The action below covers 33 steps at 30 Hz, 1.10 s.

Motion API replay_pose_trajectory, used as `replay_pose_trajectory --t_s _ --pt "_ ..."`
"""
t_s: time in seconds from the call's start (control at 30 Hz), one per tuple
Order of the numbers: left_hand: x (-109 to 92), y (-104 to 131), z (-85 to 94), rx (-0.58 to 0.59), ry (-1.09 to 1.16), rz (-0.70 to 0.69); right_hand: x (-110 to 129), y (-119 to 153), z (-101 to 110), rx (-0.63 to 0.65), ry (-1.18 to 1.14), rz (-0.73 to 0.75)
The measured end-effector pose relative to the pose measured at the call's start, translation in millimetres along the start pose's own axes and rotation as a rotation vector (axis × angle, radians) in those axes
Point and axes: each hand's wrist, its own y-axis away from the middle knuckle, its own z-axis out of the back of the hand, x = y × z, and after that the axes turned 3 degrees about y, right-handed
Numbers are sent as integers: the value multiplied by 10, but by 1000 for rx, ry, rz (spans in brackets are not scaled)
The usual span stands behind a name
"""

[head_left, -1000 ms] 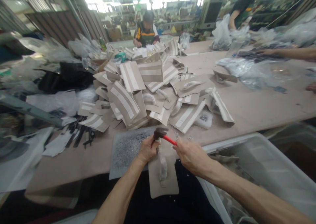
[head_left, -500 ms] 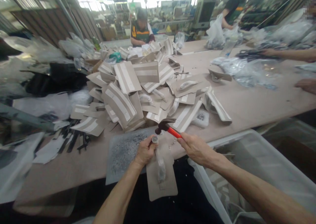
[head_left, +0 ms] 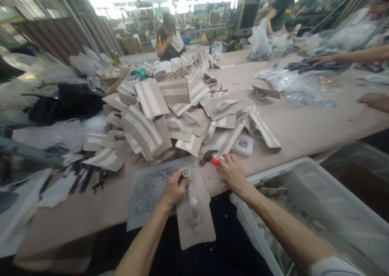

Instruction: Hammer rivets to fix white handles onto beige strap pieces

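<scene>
At the lower centre of the frame, our left hand [head_left: 175, 189] is closed around an upright cylindrical tool with a round, silvery metal top [head_left: 186, 173]. The tool stands over the upper end of a beige, round-cornered flat panel [head_left: 205, 225], which carries a curved handle wrapped in clear plastic [head_left: 193, 209] and reaches down over our dark-clothed lap [head_left: 234, 243].

Right of centre, our right hand [head_left: 233, 174] lies over the handle of a dark-headed claw hammer with a red grip [head_left: 208, 157]; how firmly the fingers close on it, we cannot tell. Small shiny bits [head_left: 209, 175] lie on the pinkish-beige table [head_left: 291, 122] just below the hammer head. To the left of the panel we see a scuffed grey translucent sheet [head_left: 142, 195].

A heap of beige panels with white stripes [head_left: 152, 99] fills the middle of the frame. At the lower right stands a large white plastic bin [head_left: 281, 168]. A co-worker [head_left: 170, 51] sits at the upper centre.
</scene>
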Motion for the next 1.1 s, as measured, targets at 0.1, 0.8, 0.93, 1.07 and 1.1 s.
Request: replay_pose_trajectory --t_s 0.1,0.8,0.93,1.07,1.1 --pt "0 2 -14 -17 -1 6 290 176 46 -75 -192 272" --pt "-379 -387 330 -292 362 77 1021 604 128 156 476 990" --pt "-466 -356 471 -386 497 53 980 752 103 181 425 795" --pt "-549 -156 471 -435 450 8 1036 727 134 210 242 321" --pt "-557 -103 435 -424 444 13 1058 700 115 215 206 227"
